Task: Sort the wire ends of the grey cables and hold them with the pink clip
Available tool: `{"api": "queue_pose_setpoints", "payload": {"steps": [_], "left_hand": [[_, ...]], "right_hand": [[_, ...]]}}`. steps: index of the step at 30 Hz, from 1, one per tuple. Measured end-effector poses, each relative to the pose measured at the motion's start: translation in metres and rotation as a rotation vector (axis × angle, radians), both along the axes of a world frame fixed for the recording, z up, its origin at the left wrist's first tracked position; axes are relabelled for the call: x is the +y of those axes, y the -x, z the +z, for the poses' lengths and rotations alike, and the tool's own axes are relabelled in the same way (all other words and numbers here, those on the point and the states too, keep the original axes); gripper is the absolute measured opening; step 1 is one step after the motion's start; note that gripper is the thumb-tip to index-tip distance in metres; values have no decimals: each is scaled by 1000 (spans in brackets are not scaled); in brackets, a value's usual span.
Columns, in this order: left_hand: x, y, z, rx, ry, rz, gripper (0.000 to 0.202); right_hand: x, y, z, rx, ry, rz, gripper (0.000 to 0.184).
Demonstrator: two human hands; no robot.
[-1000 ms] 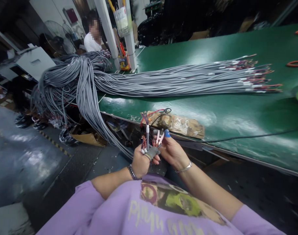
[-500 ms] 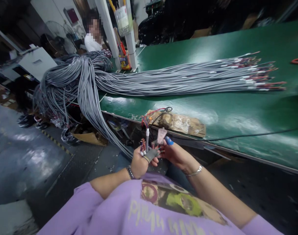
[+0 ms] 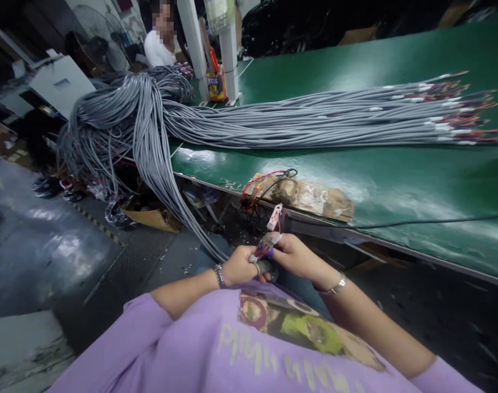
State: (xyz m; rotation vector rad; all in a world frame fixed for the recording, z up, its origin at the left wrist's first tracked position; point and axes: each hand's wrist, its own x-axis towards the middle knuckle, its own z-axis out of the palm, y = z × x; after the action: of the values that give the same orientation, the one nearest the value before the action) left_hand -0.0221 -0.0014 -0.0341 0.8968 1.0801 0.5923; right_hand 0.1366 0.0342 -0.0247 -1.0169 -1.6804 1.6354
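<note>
My left hand [image 3: 239, 266] is closed around the ends of several grey cables [image 3: 208, 243], which hang down to it from the table. Coloured wire ends [image 3: 262, 249] with white sleeves stick out of that grip. My right hand [image 3: 296, 255] meets it from the right, with thumb and fingers pinched on the wires; something blue is wrapped on the thumb. A small pale pink plastic piece [image 3: 275, 217] stands just above the right fingertips, with red and blue wire beside it. I cannot tell whether the right fingers hold this piece.
A long bundle of grey cables [image 3: 273, 125] lies across the green table [image 3: 396, 180]. At the front edge sits a worn wooden block [image 3: 322, 203] with a black cord [image 3: 421, 222]. Behind are a white post [image 3: 231, 65] and a person in white [image 3: 159, 49]. A cardboard box [image 3: 153, 214] stands below left.
The upright cable end with splayed wires is no longer standing above my left hand. My right hand has moved in over the wires, its fingers now pinching. The view has shifted slightly.
</note>
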Motion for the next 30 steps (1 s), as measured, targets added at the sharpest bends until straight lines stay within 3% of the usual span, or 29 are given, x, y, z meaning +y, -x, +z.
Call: {"api": "queue_pose_setpoints", "payload": {"steps": [4,8,13,24,30], "left_hand": [[1,2,4,-10,-45,146,53],[1,0,6,-14,-79,236,56],[0,-2,5,-4,-76,229,58],[6,6,-1,-106,-20,243,57],[2,8,2,-127,23,76,54]], "right_hand": [[-6,-4,-8,47,68,-225,52],[-19,-2,-9,155,266,-253,55],[-29,9,-13,225,259,-370,50],[-21,7,-10,240,175,-199,51],[-19,9,-7,212,266,-226,55]]}}
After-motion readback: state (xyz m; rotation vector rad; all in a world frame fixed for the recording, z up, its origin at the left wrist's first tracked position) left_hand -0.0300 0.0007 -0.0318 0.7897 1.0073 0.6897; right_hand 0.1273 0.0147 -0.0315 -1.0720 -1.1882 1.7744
